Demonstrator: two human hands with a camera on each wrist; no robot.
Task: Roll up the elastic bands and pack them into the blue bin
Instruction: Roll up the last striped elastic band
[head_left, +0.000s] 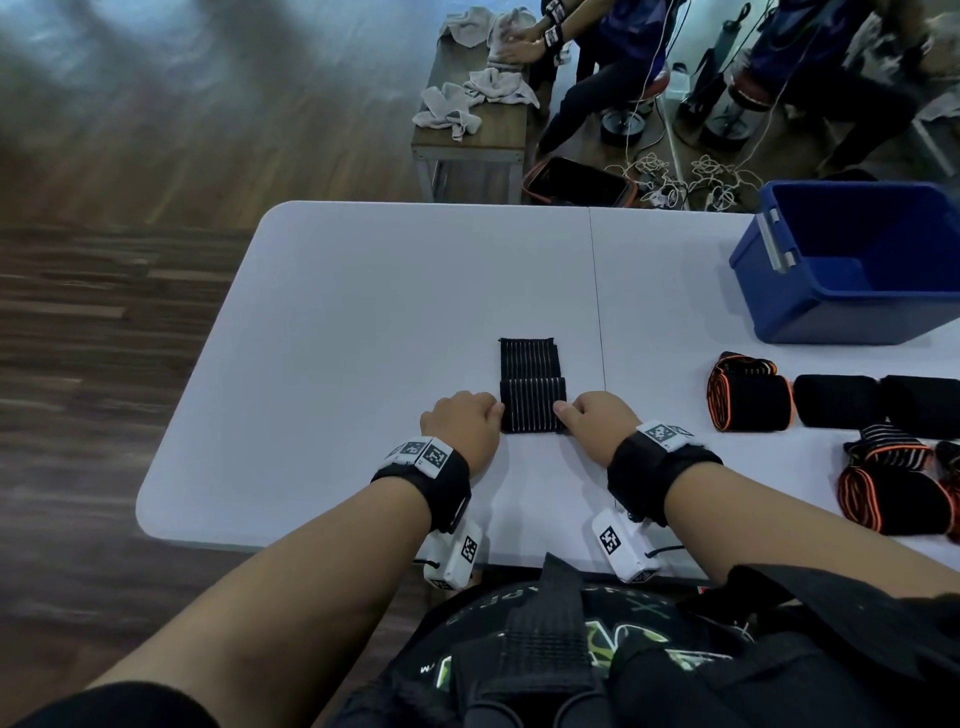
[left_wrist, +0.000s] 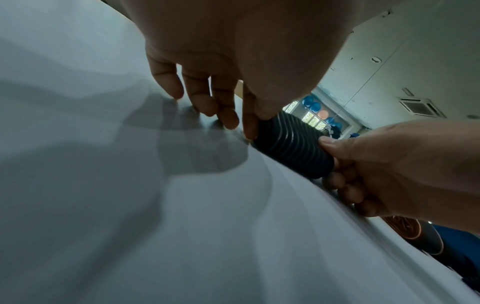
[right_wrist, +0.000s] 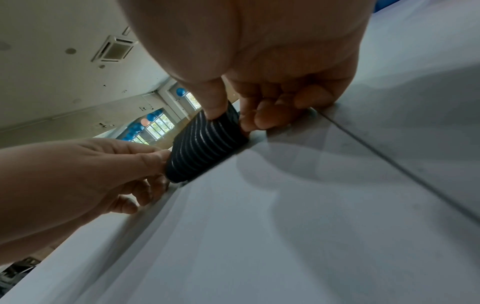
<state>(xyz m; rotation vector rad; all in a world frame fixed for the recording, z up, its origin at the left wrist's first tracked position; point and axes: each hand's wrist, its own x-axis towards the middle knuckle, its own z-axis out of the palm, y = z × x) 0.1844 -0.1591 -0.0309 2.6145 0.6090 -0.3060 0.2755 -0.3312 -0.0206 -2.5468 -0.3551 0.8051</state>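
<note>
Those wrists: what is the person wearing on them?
The left hand and right hand are bare, no gloves. Each wrist carries a wide black strap with small white blocks printed with black square-pattern markers; another white marked block hangs below each wrist. Forearms are uncovered.

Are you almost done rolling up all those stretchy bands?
Not yet. The blue bin looks empty as far as it shows. A few rolled bands wait on the table. Left hand and right hand pinch the ends of a striped band, partly rolled. Finishing it and packing remain.
</note>
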